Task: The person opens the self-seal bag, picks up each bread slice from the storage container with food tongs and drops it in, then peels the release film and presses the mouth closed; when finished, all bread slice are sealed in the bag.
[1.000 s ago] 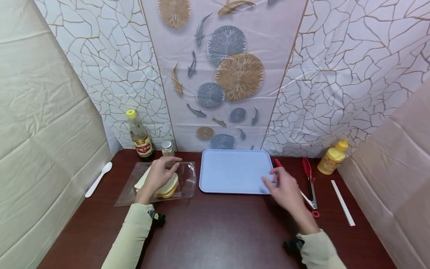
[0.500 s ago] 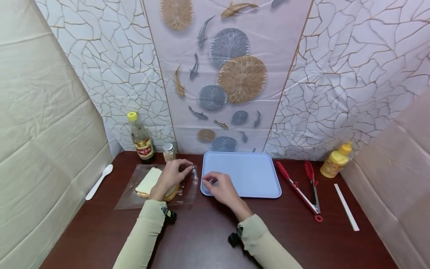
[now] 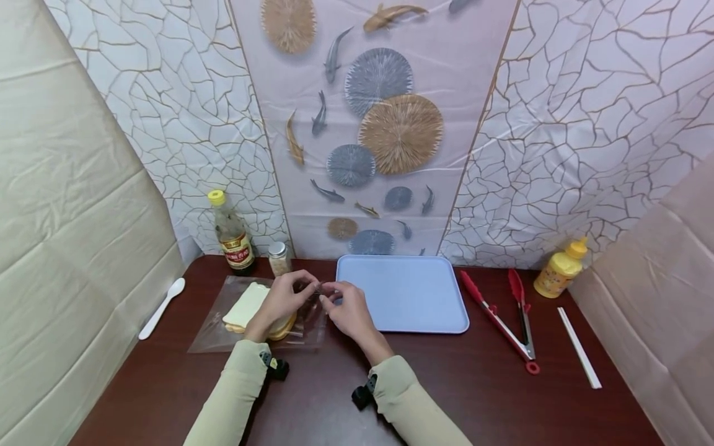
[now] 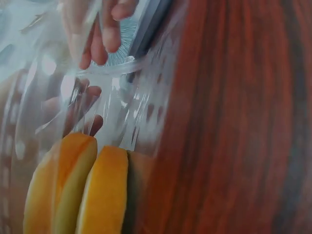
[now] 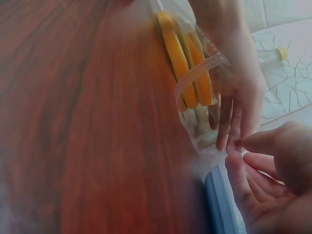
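A clear plastic bag (image 3: 209, 339) with sliced bread (image 3: 245, 305) inside lies on the table at the left. My left hand (image 3: 281, 299) reaches over the bread and pinches the bag's open end with thumb and fingertips. Meeting it there, my right hand (image 3: 351, 311) pinches the same edge, thumb and index finger close together. The left wrist view looks through the film at the brown crusts (image 4: 105, 190), with fingers beyond them. In the right wrist view, the bag's lip (image 5: 200, 73) stands loosely raised around the bread, beside my left hand (image 5: 241, 83).
A blue tray (image 3: 404, 297) sits just right of the bag. Behind are a yellow-capped sauce bottle (image 3: 234, 241) and a small shaker jar (image 3: 279, 259). A white spoon (image 3: 162, 310) lies far left; red-tipped tongs (image 3: 504, 325), white chopsticks (image 3: 580, 348) and a yellow squeeze bottle (image 3: 559, 271) are at right.
My right hand has swept left from the tray's right side, across the tray, to the bag's open end. My left hand has shifted slightly right along the bag to its edge.
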{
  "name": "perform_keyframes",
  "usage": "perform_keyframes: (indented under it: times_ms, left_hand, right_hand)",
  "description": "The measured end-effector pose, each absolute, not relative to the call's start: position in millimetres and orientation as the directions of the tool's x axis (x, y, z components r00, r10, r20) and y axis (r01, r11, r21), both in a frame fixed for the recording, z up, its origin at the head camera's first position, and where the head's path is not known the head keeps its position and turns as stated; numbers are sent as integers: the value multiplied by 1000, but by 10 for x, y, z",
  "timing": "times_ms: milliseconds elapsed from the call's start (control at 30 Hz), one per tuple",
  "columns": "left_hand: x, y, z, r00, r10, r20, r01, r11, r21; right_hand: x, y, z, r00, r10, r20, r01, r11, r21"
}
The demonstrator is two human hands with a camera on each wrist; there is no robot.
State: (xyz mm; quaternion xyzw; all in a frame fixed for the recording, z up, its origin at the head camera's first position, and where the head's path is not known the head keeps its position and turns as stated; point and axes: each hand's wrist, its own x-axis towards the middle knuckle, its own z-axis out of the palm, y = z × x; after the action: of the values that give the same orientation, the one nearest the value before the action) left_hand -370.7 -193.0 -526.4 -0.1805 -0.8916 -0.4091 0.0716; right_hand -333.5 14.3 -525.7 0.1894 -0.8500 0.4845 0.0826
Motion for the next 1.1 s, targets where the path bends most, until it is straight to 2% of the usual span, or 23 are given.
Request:
perform_keyframes:
  times_ms: [300, 567, 833, 1100]
  left_hand:
    - [-3697, -1972, -5278, -926, 275, 257, 372, 565, 736]
    - [-3687, -1985, -5305, -925, 316, 213, 356, 517, 779]
    - [-3677, -1988, -5325, -918, 332, 219, 376, 550, 746]
    - [-3709, -1996, -5326, -910, 347, 228, 400, 586, 704]
  right_hand:
    - [-3361, 96, -5270, -917, -228, 327, -397, 469, -789]
    - [-3376, 34, -5270, -909, -202, 363, -413, 547, -729]
    - [-3384, 28, -5284, -917, -164, 364, -376, 659, -652]
    - [-3417, 46, -5289, -916, -149, 374, -375, 653, -658]
